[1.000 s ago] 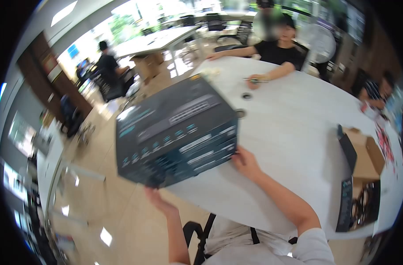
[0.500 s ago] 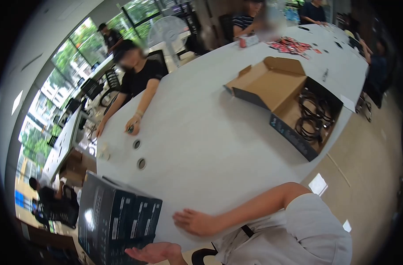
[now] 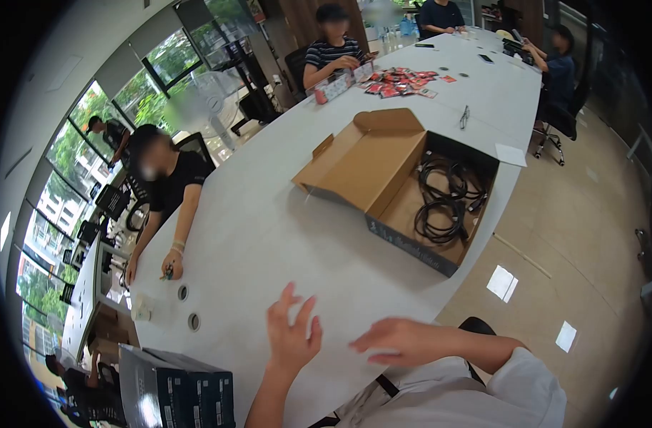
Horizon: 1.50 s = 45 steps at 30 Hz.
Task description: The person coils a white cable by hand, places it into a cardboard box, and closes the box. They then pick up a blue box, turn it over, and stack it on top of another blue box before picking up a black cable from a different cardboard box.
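Note:
My left hand (image 3: 293,334) is raised over the white table (image 3: 269,214), fingers spread and holding nothing. To its right, my right hand (image 3: 396,342) hovers near the table's front edge, its fingers stretched out and apart, also with nothing in them. Dark boxes (image 3: 190,392) with white labels stand side by side left of my left hand, partly cut off by the frame. Beyond both hands an open cardboard box (image 3: 411,246) lies with its lid folded back. Coiled black cables (image 3: 440,203) rest inside it.
Across the table a person (image 3: 172,182) holds a small object I cannot make out. Farther off, a person in stripes (image 3: 333,57) sits by a pile of red packets (image 3: 401,82). Two round holes (image 3: 193,322) pierce the tabletop. Glasses (image 3: 465,116) and a paper sheet (image 3: 510,155) lie beyond the box.
My left hand has lifted from beside the dark boxes, and my right hand has come up off the table. The view has turned rightward, so the cable box appears nearer the middle.

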### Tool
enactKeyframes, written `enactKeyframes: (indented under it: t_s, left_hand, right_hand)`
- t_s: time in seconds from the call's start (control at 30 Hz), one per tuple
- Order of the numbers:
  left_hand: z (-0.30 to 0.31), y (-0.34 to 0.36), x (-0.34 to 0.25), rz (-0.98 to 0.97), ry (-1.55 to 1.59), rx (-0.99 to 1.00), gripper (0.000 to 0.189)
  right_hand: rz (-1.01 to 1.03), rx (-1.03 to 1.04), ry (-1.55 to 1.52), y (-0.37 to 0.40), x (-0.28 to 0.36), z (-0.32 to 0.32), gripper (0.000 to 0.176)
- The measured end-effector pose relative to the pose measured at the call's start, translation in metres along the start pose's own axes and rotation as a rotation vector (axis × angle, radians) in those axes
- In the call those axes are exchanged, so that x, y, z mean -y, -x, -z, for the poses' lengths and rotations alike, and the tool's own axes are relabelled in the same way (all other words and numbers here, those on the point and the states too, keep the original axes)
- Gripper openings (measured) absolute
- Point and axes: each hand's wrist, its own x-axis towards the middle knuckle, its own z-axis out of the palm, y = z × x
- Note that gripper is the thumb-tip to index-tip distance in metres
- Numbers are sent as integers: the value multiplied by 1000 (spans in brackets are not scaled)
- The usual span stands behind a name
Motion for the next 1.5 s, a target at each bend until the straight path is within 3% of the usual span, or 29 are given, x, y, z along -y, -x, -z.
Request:
enactKeyframes:
  t_s: [0.03,0.13,0.23,0.37,0.53,0.77,0.93,1.03,1.13,1.23,1.33,1.43,1.47,1.5]
  left_hand:
    - [-15,-15,-6,-2,74,51,45]
    - [-65,-64,-33,-109,129,88,56]
    - [-108,-106,-74,-171,265,178,55]
    - [-148,-121,-98,-356,239,272,50]
    - [-141,-119,-85,-227,249,395,42]
    - [-76,-60,-5,-51,383,459,50]
    - [0,-16,34,238,679,621,47]
    - [44,20,54,367,629,700,50]
    - [81,50,57,662,685,710,51]
    - [100,68,55,842,592,655,50]
    - [101,68,40,720,253,538,49]
    - [100,61,34,682,82,426,46]
    - [96,63,38,681,67,389,44]
    - [93,65,41,677,53,350,43]
  right_hand:
    - [-15,-207,76,9,1,16,38]
    - [-261,-515,185,46,-1,54,28]
    - [-302,-853,586,65,-20,59,24]
    - [-406,-877,726,82,-24,64,27]
    - [-492,-970,745,105,-39,83,32]
    - [-630,-1169,761,95,-55,82,44]
    - [-576,-1047,568,72,-70,73,42]
    - [-472,-960,408,41,-69,73,32]
    - [-365,-865,330,11,-64,71,20]
    - [-280,-608,161,-15,-45,58,17]
    - [-280,-148,157,-44,-21,46,26]
    - [-364,294,403,-62,-17,31,48]
    - [-307,312,464,-64,-20,25,62]
    - [-334,321,480,-69,-21,21,62]
